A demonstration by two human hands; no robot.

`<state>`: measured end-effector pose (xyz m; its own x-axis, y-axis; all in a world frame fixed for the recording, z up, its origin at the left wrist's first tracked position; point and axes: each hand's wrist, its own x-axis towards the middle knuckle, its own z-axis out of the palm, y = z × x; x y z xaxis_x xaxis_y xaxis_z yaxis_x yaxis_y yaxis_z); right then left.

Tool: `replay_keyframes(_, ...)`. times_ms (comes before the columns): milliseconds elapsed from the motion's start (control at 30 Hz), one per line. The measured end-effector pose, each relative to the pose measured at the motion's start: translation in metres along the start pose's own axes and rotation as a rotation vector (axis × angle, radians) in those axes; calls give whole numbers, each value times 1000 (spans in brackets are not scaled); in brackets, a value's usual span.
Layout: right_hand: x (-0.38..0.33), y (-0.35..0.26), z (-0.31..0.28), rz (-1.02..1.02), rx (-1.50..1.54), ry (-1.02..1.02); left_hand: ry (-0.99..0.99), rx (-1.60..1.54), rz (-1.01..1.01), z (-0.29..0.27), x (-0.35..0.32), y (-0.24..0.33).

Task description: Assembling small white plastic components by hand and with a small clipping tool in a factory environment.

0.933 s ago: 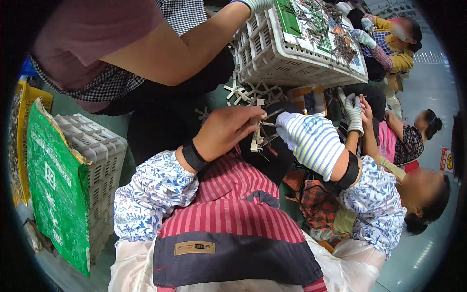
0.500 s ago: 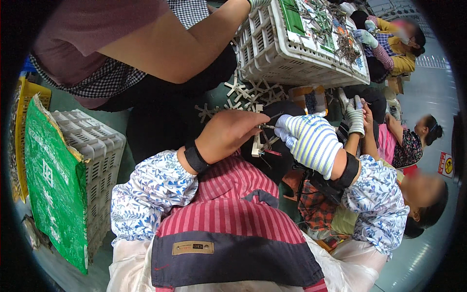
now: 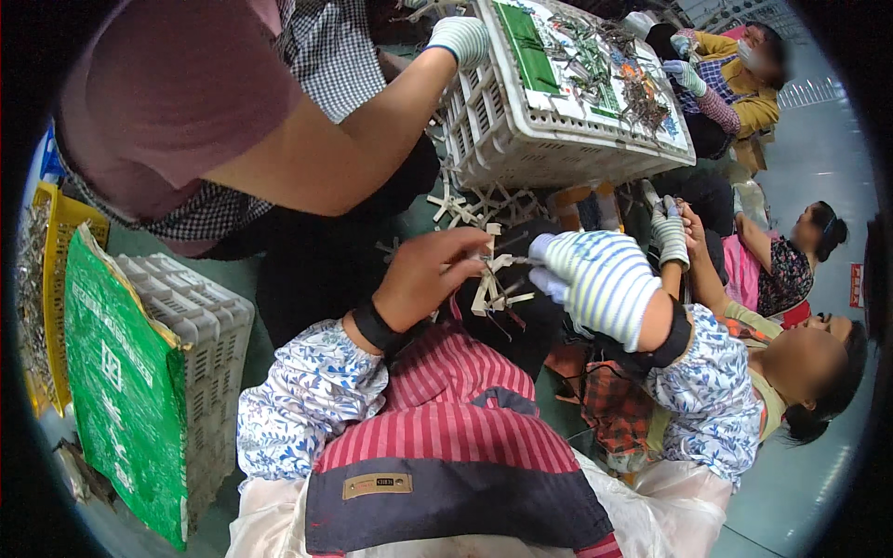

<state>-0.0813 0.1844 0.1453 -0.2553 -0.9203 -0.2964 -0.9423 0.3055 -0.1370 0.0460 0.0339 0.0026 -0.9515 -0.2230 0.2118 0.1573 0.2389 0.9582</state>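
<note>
A cream star-shaped plastic piece [image 3: 486, 296] with several arms sits between my hands, above my dark-clad lap. Thin metal strips stick out from it, one with a reddish end. My left hand [image 3: 428, 277], bare with a black wristband, comes at it from the left. Its thumb and fingertips close in a pinch at the piece's upper arm; what lies between them is too small to make out. On the other side, my right hand [image 3: 600, 284] wears a blue-and-yellow striped white glove. Its fingers are closed beside a thin metal part, and the grip itself is hidden.
More star-shaped pieces [image 3: 456, 206] lie on the floor ahead, by an upturned white crate [image 3: 558, 153] topped with metal strips. At left stand a green board [image 3: 126, 391], another crate [image 3: 209, 325] and a yellow bin [image 3: 51, 279]. Co-workers sit close ahead and right.
My hands have drawn slightly apart, and the thin metal part between the fingertips has left my left hand's grip. The left hand has shifted down. The co-worker's gloved hand ahead has come into fuller view.
</note>
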Motion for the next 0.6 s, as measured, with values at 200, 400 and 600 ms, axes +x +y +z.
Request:
replay_keyframes(200,-11,36,33,315,1214,439,135,-761,-117,-13,2,1)
replay_keyframes(400,-12,28,80,329,1699,233,133,-907,-134,7,2,-11)
replay_keyframes(600,-7,23,75,456,1633,202,154,-943,-197,18,8,-11)
